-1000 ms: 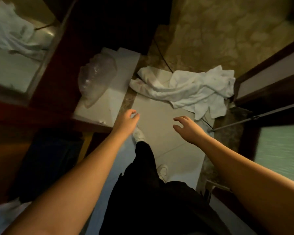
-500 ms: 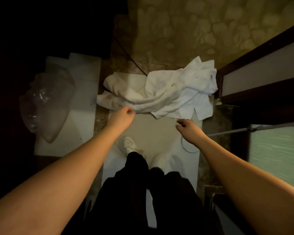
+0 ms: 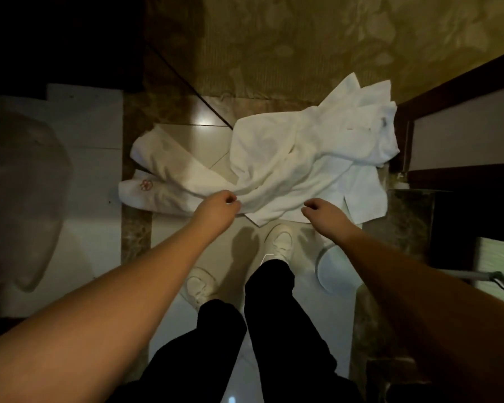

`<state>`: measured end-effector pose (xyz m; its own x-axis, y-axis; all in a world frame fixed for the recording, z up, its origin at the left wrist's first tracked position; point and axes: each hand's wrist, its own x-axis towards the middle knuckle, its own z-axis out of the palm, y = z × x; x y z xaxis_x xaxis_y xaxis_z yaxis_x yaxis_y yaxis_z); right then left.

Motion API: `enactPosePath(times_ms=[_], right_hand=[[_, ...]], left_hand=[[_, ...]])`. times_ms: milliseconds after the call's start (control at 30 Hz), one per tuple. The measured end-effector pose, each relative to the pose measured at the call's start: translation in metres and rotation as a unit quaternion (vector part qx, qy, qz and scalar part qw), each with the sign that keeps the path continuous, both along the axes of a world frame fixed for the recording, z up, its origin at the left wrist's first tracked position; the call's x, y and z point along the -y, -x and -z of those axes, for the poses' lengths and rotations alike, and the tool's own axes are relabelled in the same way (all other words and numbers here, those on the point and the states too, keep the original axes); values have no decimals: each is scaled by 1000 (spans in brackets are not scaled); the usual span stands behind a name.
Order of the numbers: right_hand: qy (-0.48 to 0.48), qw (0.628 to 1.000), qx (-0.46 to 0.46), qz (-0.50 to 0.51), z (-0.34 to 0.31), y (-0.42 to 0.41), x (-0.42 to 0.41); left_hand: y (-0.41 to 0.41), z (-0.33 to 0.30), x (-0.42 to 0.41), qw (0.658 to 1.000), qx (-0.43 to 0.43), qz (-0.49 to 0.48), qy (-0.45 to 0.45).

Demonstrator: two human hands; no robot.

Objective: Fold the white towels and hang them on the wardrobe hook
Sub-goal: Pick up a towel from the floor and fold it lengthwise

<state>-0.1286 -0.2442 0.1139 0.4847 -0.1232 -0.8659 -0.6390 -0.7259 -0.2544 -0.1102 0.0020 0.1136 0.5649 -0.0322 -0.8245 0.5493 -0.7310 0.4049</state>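
A crumpled pile of white towels [image 3: 288, 164] lies on the tiled floor in front of my feet; one piece at the left end bears a small red emblem [image 3: 146, 184]. My left hand [image 3: 218, 206] is down at the pile's near edge, its fingers curled and seeming to pinch the cloth. My right hand [image 3: 322, 210] is at the near edge further right, with its fingers curled downward over the towel. Whether it holds the cloth cannot be seen. No wardrobe hook is in view.
My white shoes [image 3: 280, 242] and black trousers stand just short of the pile. A clear plastic bag [image 3: 26, 199] lies on a white shelf at the left. A dark cable [image 3: 186, 80] crosses the patterned carpet [image 3: 303, 39]. A dark wooden frame [image 3: 448, 82] bounds the right side.
I have stepped closer and bent toward the pile. Both hands have come down from open mid-air reaches to the towels' near edge, and their fingers have curled.
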Motion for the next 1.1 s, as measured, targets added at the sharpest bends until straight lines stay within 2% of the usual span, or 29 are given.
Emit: enactPosePath(times_ms=[167, 367, 467, 533, 633, 833, 1000, 1100], right_hand=[[-31, 999, 21, 19, 76, -46, -1], [-49, 996, 59, 45, 155, -90, -26], [-57, 994, 56, 73, 184, -100, -39], [-101, 984, 38, 142, 200, -100, -41], [-162, 958, -7, 238, 197, -93, -46], [-222, 917, -43, 330, 146, -72, -52], [-258, 908, -2, 331, 78, -64, -54], [-285, 886, -6, 365, 31, -62, -57]], left_hand=[[-33, 80, 30, 997, -24, -73, -14], [-82, 156, 71, 979, -52, -191, 43], [-89, 191, 78, 968, -110, -216, 63], [-86, 205, 81, 959, -153, -225, 79], [-78, 199, 81, 941, -215, -250, 79], [-46, 145, 54, 941, -105, -275, 167], [-34, 63, 29, 889, -102, -350, 278], [-27, 7, 18, 858, -96, -377, 336]])
